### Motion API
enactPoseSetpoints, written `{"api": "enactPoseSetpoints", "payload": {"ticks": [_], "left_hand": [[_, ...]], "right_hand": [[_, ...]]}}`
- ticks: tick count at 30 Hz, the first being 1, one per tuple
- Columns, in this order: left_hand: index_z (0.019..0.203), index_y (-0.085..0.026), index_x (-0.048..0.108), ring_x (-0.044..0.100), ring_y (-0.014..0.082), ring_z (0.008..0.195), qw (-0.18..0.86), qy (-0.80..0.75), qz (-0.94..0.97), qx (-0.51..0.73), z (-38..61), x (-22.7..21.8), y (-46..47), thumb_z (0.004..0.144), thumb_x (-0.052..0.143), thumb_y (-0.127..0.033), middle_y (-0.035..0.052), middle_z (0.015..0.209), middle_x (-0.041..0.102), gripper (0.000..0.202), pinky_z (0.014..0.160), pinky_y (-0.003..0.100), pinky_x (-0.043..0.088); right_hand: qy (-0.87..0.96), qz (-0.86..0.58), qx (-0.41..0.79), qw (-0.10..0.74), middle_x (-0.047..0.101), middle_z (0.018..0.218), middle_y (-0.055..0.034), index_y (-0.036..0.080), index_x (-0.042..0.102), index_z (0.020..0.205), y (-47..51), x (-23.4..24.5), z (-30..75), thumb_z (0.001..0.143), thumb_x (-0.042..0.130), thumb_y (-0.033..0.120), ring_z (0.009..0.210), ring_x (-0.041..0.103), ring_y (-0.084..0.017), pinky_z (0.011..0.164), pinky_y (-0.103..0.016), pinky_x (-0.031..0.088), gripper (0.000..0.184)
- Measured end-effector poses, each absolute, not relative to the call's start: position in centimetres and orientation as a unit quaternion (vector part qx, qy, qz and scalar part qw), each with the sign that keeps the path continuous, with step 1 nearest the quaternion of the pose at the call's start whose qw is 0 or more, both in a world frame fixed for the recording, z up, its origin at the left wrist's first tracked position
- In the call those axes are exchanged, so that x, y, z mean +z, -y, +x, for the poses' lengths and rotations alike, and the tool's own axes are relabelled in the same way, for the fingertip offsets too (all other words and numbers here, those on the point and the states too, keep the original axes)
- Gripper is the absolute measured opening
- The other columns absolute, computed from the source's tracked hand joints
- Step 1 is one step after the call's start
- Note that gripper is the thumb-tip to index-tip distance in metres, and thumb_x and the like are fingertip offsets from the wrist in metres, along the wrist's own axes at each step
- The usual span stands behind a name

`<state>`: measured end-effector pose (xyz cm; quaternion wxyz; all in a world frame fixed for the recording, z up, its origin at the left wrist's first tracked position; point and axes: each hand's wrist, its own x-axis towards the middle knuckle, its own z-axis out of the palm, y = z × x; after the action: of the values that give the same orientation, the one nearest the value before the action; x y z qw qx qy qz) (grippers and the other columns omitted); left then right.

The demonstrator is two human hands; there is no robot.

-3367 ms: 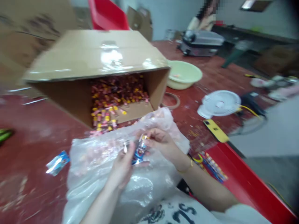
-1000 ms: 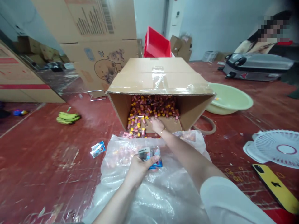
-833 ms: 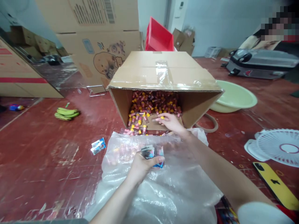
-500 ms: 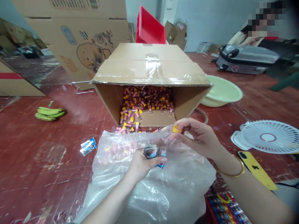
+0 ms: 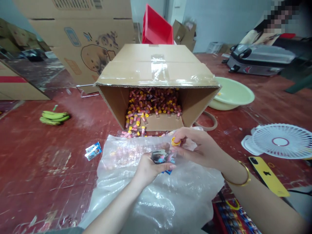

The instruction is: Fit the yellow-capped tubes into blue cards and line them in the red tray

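My left hand is closed around a small stack of glossy printed packets, dark with blue edges, above a translucent plastic sheet or bag. Close beside them, my right hand pinches a small clear tube with a yellow rim; its lower part is blurred against the packets, so I cannot tell whether they touch. Behind both hands, a cardboard box lies on its side, opening towards me. Many small pink-labelled tubes with yellow caps fill its back and spill out at the front left.
Left on the red floor are bananas and loose blue packets. To the right are a pale green basin, a white fan grille, a yellow phone and a tray of packets. A person sits behind a grey suitcase.
My right hand has moved left and slightly down, bringing the yellow-rimmed tube close to the packets. My left hand has stayed almost in place, still holding them.
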<state>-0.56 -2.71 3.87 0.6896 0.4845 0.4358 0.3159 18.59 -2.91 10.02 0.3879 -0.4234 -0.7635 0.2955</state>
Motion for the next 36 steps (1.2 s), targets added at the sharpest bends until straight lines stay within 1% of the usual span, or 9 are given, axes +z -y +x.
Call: {"api": "enactPoseSetpoints", "payload": {"ticks": [5, 9, 11, 12, 15, 16, 22, 29, 36], "left_hand": [[0.081, -0.013, 0.069, 0.065, 0.0187, 0.068, 0.794, -0.391, 0.369, 0.284, -0.7, 4.1, 3.3, 0.062, 0.085, -0.036, 0.0065, 0.075, 0.071, 0.034, 0.06, 0.028, 0.052], [0.091, -0.011, 0.07, 0.069, 0.0222, 0.072, 0.839, -0.389, 0.262, 0.278, -0.2, 4.4, 3.4, 0.065, 0.083, -0.037, 0.0122, 0.084, 0.073, 0.039, 0.061, 0.032, 0.058], [0.093, -0.011, 0.07, 0.07, 0.021, 0.072, 0.842, -0.39, 0.226, 0.298, 0.5, 4.5, 3.3, 0.066, 0.083, -0.035, 0.0126, 0.085, 0.074, 0.038, 0.062, 0.03, 0.058], [0.095, -0.01, 0.07, 0.07, 0.0205, 0.072, 0.842, -0.389, 0.211, 0.308, 0.8, 4.5, 3.3, 0.067, 0.083, -0.034, 0.0127, 0.085, 0.074, 0.039, 0.062, 0.029, 0.058], [0.095, -0.009, 0.07, 0.07, 0.0198, 0.071, 0.839, -0.396, 0.196, 0.319, 1.7, 4.8, 3.1, 0.068, 0.082, -0.033, 0.0134, 0.085, 0.074, 0.038, 0.06, 0.027, 0.058], [0.093, -0.008, 0.07, 0.069, 0.0196, 0.07, 0.837, -0.4, 0.2, 0.316, 1.8, 4.8, 3.1, 0.068, 0.082, -0.034, 0.0136, 0.084, 0.074, 0.038, 0.06, 0.027, 0.058], [0.092, -0.01, 0.069, 0.067, 0.0168, 0.063, 0.831, -0.376, 0.257, 0.32, 1.6, 4.5, 3.5, 0.062, 0.086, -0.035, 0.009, 0.078, 0.072, 0.043, 0.061, 0.026, 0.056], [0.092, -0.012, 0.068, 0.064, 0.0141, 0.062, 0.81, -0.373, 0.314, 0.326, 1.3, 4.1, 3.9, 0.064, 0.085, -0.032, 0.0048, 0.075, 0.07, 0.038, 0.066, 0.026, 0.052], [0.092, -0.011, 0.069, 0.064, 0.0143, 0.062, 0.801, -0.388, 0.326, 0.319, 1.2, 4.2, 4.1, 0.064, 0.084, -0.034, 0.006, 0.076, 0.071, 0.039, 0.065, 0.026, 0.051]], "right_hand": [[0.546, -0.453, 0.559, 0.428, 0.063, 0.075, -0.0003, 0.019, 0.056, 0.083, 2.2, 7.1, 18.8, 0.081, 0.068, 0.038, 0.063, 0.059, -0.011, 0.058, -0.024, 0.048, 0.023], [0.55, -0.438, 0.546, 0.455, 0.063, 0.083, -0.0023, 0.019, 0.058, 0.082, 3.2, 5.0, 18.5, 0.085, 0.065, 0.036, 0.077, 0.061, -0.013, 0.073, -0.028, 0.05, 0.019], [0.587, -0.42, 0.517, 0.461, 0.061, 0.097, -0.0046, 0.02, 0.058, 0.089, 4.3, 4.1, 18.0, 0.085, 0.064, 0.037, 0.092, 0.06, -0.016, 0.083, -0.03, 0.05, 0.018], [0.603, -0.417, 0.502, 0.458, 0.059, 0.105, -0.0054, 0.022, 0.057, 0.096, 4.9, 3.7, 17.6, 0.081, 0.069, 0.038, 0.099, 0.059, -0.018, 0.086, -0.032, 0.05, 0.025], [0.618, -0.451, 0.456, 0.455, 0.048, 0.124, -0.0066, 0.029, 0.04, 0.12, 6.7, 2.6, 16.2, 0.059, 0.086, 0.032, 0.112, 0.053, -0.023, 0.09, -0.035, 0.051, 0.076], [0.613, -0.467, 0.442, 0.458, 0.046, 0.126, -0.0065, 0.031, 0.035, 0.123, 7.0, 2.4, 15.8, 0.056, 0.087, 0.028, 0.112, 0.054, -0.023, 0.089, -0.035, 0.052, 0.085], [0.587, -0.491, 0.398, 0.506, 0.051, 0.108, -0.004, 0.03, 0.034, 0.114, 7.4, 2.0, 14.8, 0.064, 0.073, 0.01, 0.093, 0.059, -0.018, 0.072, -0.029, 0.054, 0.066], [0.553, -0.469, 0.438, 0.531, 0.049, 0.116, -0.0053, 0.028, 0.032, 0.11, 7.5, 1.4, 14.6, 0.064, 0.067, 0.003, 0.071, 0.054, -0.009, 0.056, -0.021, 0.047, 0.062], [0.546, -0.475, 0.438, 0.533, 0.049, 0.118, -0.0045, 0.028, 0.033, 0.11, 7.8, 1.4, 14.9, 0.064, 0.07, 0.006, 0.077, 0.054, -0.011, 0.067, -0.026, 0.048, 0.063]]}}
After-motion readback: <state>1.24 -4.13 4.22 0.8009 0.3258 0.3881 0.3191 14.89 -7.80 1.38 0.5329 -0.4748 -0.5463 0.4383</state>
